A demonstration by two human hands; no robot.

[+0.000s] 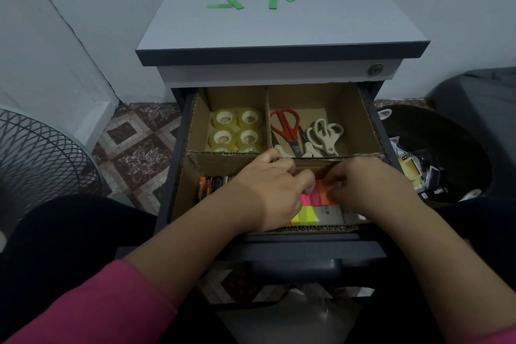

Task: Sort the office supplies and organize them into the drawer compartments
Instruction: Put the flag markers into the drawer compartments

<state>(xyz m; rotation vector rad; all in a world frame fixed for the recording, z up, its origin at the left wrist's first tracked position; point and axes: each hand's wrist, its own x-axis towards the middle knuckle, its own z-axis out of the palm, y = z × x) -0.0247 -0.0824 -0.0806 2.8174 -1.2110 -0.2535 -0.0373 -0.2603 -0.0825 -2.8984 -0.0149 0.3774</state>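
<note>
The open drawer holds a cardboard divider point(229, 160) that makes several compartments. Several clear tape rolls point(236, 131) fill the back left one. Red scissors point(286, 127) and cream scissors point(325, 135) lie in the back right one. Batteries point(208, 186) lie in the front left compartment. Neon sticky notes, pink, orange and yellow point(315, 198), sit in the front right one. My left hand point(275, 190) and my right hand point(363, 184) both reach into that compartment, fingers curled and pinching the pink and orange notes. Several green strips point(245, 0) lie on the cabinet top point(279, 31).
A fan grille point(36, 153) stands low at the left. A black bin point(435, 153) holding packaging sits right of the cabinet. The drawer's front handle point(296, 268) is near my body. A white wall and a tiled floor point(139, 137) surround the cabinet.
</note>
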